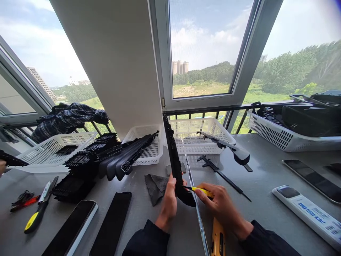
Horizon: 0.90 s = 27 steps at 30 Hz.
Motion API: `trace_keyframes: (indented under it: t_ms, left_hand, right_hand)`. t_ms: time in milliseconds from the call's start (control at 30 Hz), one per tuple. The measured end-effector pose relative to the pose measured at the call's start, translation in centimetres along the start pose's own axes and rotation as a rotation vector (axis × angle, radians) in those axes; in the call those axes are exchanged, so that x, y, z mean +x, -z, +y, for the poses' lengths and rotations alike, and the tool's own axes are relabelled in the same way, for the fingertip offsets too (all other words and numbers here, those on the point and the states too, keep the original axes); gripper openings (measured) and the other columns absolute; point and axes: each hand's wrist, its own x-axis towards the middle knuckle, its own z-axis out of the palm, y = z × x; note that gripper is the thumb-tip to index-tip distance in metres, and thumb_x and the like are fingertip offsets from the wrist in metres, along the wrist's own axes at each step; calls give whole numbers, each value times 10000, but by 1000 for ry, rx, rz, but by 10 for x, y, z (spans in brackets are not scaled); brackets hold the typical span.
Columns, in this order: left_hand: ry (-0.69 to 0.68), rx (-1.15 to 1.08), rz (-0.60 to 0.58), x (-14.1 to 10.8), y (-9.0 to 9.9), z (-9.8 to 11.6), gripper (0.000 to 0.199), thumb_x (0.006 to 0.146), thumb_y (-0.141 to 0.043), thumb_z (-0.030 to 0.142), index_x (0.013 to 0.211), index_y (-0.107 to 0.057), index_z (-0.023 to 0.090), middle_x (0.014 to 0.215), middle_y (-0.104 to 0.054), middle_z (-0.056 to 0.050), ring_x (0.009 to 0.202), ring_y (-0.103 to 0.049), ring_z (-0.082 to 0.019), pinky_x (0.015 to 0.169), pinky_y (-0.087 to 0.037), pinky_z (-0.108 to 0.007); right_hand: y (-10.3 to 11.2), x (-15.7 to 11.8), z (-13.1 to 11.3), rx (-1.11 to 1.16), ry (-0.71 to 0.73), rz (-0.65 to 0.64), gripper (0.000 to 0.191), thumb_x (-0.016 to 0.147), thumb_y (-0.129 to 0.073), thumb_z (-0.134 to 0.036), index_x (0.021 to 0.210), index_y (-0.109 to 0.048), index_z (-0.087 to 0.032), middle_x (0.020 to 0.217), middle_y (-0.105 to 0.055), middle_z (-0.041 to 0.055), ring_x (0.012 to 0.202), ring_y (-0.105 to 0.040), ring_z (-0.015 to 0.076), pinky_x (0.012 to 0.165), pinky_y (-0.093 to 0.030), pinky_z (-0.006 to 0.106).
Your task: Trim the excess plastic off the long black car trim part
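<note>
My left hand is closed around the lower part of a long black plastic trim piece, which stands tilted up with its rounded end low. In my right hand is a slim yellow-handled knife. Its dark tip meets the trim piece's edge near the bend, just beside my left fingers. Some fingertips of my left hand are hidden behind the piece. A metal rail runs along the table under my hands. A yellow-orange tool lies below my right wrist, and a grey cloth is left of my left hand.
Similar trim pieces and stacked black grid parts lie left. Beyond stand white baskets. A caliper, another trim piece, phones and a white packaged item lie around. Another person's hand shows far left.
</note>
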Motion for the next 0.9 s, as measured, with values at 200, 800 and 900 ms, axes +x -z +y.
trace_keyframes:
  t_ms: [200,800,900]
  left_hand:
    - [-57,78,-9,-1,2,-7,442,1021,-367,551,1123,-593,184,892,-613,-36,760,-500,-182,727,-453,-313]
    - [-50,262,-22,-1,-1,-6,338,753,-572,227,1087,-526,215,996,-560,-32,920,-528,-206,898,-436,-346]
    - [-63,249,-19,-1,-1,-6,360,751,-562,206,1109,-526,212,993,-568,-32,928,-535,-208,906,-437,-349]
  right_hand:
    - [-2,0,-1,-4,-10,-26,571,1056,-446,-621,813,-744,-199,731,-714,18,669,-619,170,650,-403,273]
    - [3,2,1,-4,-28,54,569,1037,-454,-639,816,-744,-203,718,-710,26,659,-612,184,640,-404,287]
    - [4,1,3,2,-37,70,558,1036,-465,-634,824,-751,-204,720,-710,23,665,-620,185,645,-406,290]
